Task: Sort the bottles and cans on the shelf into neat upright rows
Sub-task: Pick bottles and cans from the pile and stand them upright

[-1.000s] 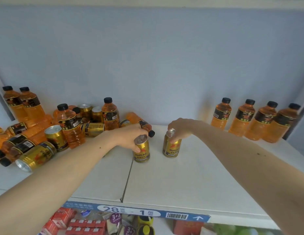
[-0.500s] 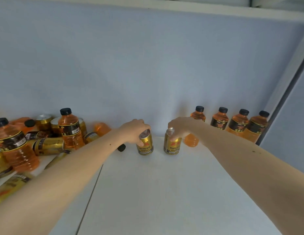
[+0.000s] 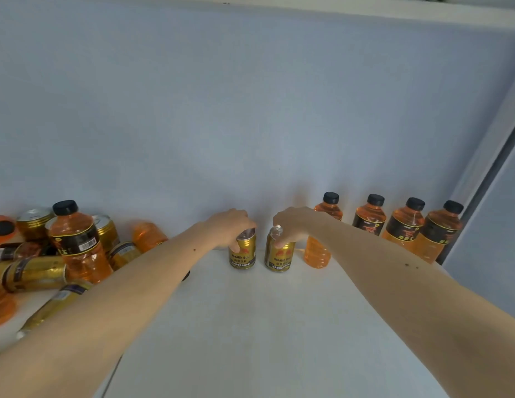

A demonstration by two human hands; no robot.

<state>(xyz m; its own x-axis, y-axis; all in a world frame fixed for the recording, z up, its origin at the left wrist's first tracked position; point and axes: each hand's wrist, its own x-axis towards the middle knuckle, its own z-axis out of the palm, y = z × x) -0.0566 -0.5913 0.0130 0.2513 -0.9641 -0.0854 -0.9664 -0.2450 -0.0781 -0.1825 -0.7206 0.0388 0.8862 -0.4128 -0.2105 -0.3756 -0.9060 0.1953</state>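
Both hands sit on gold "Wealth Bull" cans at the back-centre of the white shelf, close to the rear wall. Left hand is closed over the top of the left can, thumb down its near side; right hand is closed over the rim of the right can, fingertips on the label. Both cans are upright, long axis vertical, bases apparently on the shelf, w/ a small gap between them, not touching. The relation that matters: the row of four upright orange bottles w/ black caps runs along the back wall to the right, and its nearest member, the end bottle, stands just beside the right can, partly behind the right forearm. So the can pair lines up as a leftward continuation of that row, approx. same depth. Judging from this, the cans look placed or nearly so, and release comes next. The unsorted stock lies the other way: a pile at far left, incl. one upright bottle among cans and bottles on their sides, e.g. a lying can w/ its long axis roughly left-right. The left arm is nearer that pile, so it's the natural one for the next fetch.
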